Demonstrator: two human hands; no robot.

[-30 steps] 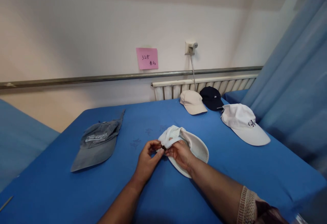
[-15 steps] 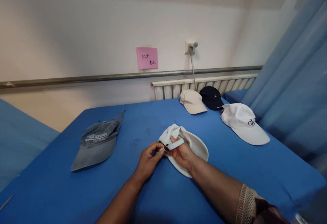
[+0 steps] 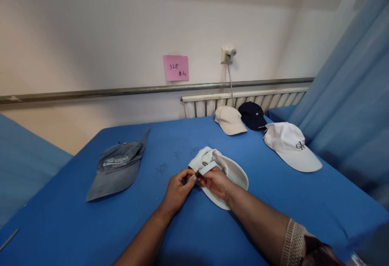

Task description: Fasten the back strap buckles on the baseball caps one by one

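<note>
A cream cap [image 3: 232, 171] lies upside down on the blue table [image 3: 182, 233], brim toward me. Both my hands meet at its back strap [image 3: 207, 169]. My left hand [image 3: 178, 189] pinches the strap end by a small dark buckle [image 3: 198, 173]. My right hand [image 3: 216, 183] is closed on the strap beside it, resting over the cap's rim. The strap's free end sticks up and to the right between my fingers.
A grey cap [image 3: 117, 168] lies at the left. At the back right sit a beige cap [image 3: 229, 120], a navy cap [image 3: 252, 115] and a white cap [image 3: 288, 145]. A blue curtain [image 3: 349, 96] hangs at the right. A radiator [image 3: 243, 101] and pink note [image 3: 175, 67] are on the wall.
The strap's free end has come out from between my hands and now sticks up to the right. My hands have stayed at the same spot on the cap.
</note>
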